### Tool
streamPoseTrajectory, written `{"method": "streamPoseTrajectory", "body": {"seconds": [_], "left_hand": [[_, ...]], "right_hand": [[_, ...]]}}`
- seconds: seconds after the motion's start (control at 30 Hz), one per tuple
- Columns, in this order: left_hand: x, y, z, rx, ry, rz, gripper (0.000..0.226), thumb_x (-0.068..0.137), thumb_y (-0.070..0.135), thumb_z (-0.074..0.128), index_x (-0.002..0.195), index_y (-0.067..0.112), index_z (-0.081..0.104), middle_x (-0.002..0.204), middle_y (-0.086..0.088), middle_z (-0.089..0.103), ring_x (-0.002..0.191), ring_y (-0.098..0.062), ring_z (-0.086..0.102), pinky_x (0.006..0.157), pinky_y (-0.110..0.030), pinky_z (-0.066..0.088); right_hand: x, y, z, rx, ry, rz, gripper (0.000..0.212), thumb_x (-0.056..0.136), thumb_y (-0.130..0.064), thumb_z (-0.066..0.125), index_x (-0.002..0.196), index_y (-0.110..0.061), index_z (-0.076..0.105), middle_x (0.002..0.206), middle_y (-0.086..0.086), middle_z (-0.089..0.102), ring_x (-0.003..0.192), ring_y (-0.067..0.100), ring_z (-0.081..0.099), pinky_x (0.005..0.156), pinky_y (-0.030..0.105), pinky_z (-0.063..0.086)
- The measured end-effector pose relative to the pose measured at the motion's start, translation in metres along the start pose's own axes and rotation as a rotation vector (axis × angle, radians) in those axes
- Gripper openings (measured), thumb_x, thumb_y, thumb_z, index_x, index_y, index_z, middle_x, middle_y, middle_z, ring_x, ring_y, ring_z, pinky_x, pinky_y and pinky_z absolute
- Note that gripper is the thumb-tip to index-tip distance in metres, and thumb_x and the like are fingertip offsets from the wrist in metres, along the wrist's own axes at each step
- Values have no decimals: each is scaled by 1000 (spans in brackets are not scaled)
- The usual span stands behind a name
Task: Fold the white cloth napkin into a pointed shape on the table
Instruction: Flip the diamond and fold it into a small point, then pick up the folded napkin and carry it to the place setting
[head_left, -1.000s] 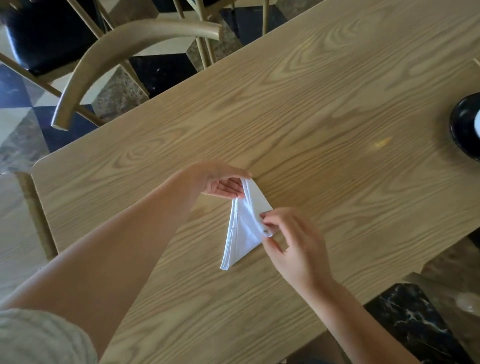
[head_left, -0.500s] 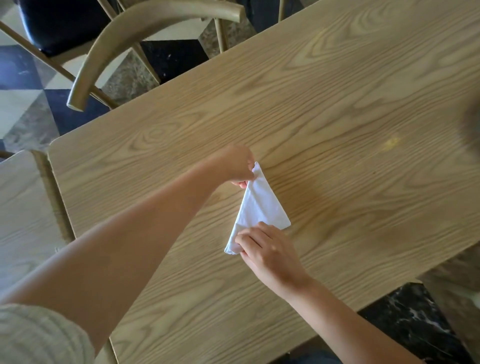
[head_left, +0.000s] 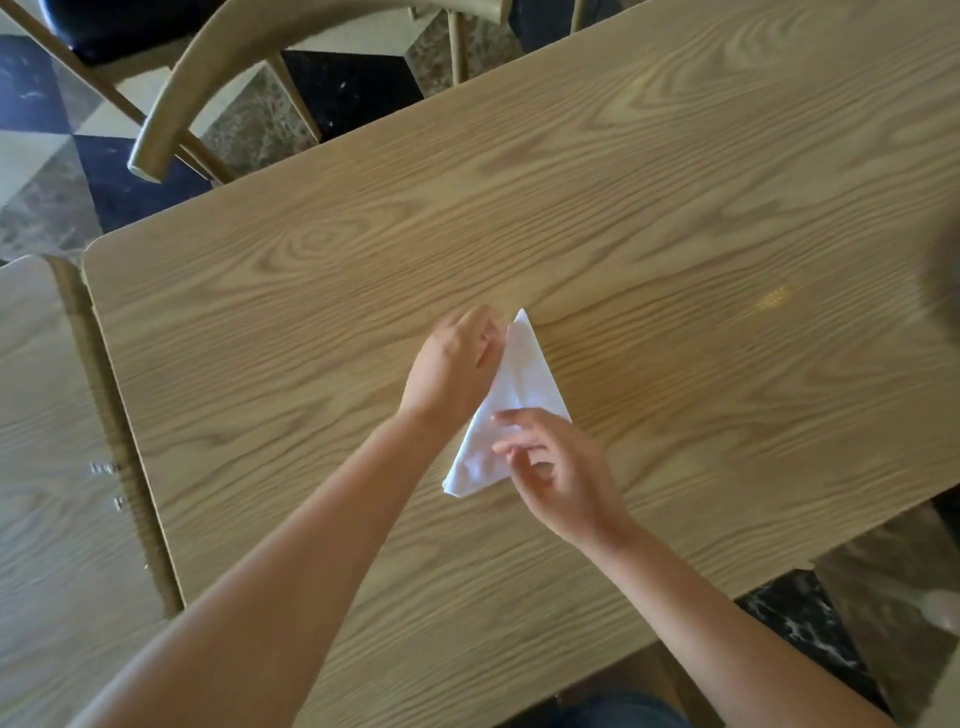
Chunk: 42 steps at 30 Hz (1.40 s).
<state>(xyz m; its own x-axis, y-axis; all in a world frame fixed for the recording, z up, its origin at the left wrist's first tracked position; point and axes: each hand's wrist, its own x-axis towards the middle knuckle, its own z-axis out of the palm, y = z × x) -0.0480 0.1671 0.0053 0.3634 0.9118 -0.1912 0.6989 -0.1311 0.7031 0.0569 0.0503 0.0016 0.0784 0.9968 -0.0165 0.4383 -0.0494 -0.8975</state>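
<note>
The white cloth napkin (head_left: 519, 395) lies flat on the wooden table (head_left: 675, 234) as a narrow triangle, its sharp tip pointing away from me. My left hand (head_left: 452, 364) rests along the napkin's left edge near the tip, fingers extended beside the cloth. Over the napkin's near end is my right hand (head_left: 556, 467), fingers spread and loosely curled, fingertips touching the cloth and hiding its lower right corner. Neither hand visibly pinches the napkin.
A curved wooden chair back (head_left: 218, 67) stands beyond the table's far left corner. A second wooden table (head_left: 47, 441) adjoins on the left. A dark blurred object (head_left: 943, 291) sits at the right edge. Patterned floor tiles show beyond the table's edges.
The napkin went from a partly raised fold to a flat triangle. My right hand slid to the near end and opened its fingers; my left hand shifted alongside the left edge.
</note>
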Motion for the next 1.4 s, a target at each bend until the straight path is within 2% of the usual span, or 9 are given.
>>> {"method": "streamPoseTrajectory", "body": {"seconds": [0.07,0.13,0.23,0.4,0.73,0.9,1.03,1.23,1.4], "left_hand": [[-28,-3,7,121,191,54,36,92,10,42,127,4,51,131,-14,56,123,-27,50,103,-42,41],[-62,-7,18,290,275,109,49,95,18,33,143,8,31,151,-9,32,141,-20,25,115,-40,19],[-100,-13,47,416,197,102,55,94,23,29,147,10,17,154,-6,16,144,-19,14,114,-47,9],[-109,-26,66,480,147,59,51,94,24,31,143,9,30,150,-6,26,139,-23,25,111,-50,18],[-105,-21,54,553,29,26,54,92,27,33,142,7,37,150,-7,35,138,-20,32,107,-54,31],[-131,-52,40,608,-15,342,53,91,32,40,140,11,39,148,-4,35,137,-17,33,109,-48,34],[-144,-80,25,647,-82,510,61,91,44,40,143,13,33,151,-6,29,139,-20,28,113,-40,23],[-145,-72,25,618,-137,465,64,87,47,44,141,13,40,150,-9,32,138,-24,32,109,-46,31],[-150,-41,12,495,-146,301,55,88,41,41,134,13,50,147,-5,41,135,-22,39,107,-44,34]], "right_hand": [[12,-2,-9,-10,152,-41,31,84,-7,41,107,-5,61,103,2,67,92,13,65,78,33,55],[28,6,-19,-278,197,-189,41,85,-3,36,122,-3,55,125,7,60,118,22,55,99,36,45],[49,18,-22,-709,0,-252,50,92,-14,34,141,-10,34,150,8,31,141,24,21,115,43,22],[56,42,-15,-870,-348,-322,59,91,-33,31,147,-19,19,156,4,15,145,20,7,117,46,13],[58,45,-20,-1061,-459,-429,72,85,-48,37,148,-18,18,156,12,17,144,27,13,112,60,20],[61,58,-43,-1088,-570,-591,78,84,-63,36,148,-24,14,156,10,10,144,27,11,111,63,16],[63,59,-39,-1116,-543,-617,77,83,-64,34,146,-23,19,155,11,13,142,28,15,108,65,16],[63,61,-41,-1154,-573,-664,76,83,-62,33,144,-17,29,151,17,26,140,31,23,107,60,30],[59,43,-43,-1244,-638,-543,73,87,-61,19,148,-21,15,156,11,14,143,26,12,110,61,19]]}}
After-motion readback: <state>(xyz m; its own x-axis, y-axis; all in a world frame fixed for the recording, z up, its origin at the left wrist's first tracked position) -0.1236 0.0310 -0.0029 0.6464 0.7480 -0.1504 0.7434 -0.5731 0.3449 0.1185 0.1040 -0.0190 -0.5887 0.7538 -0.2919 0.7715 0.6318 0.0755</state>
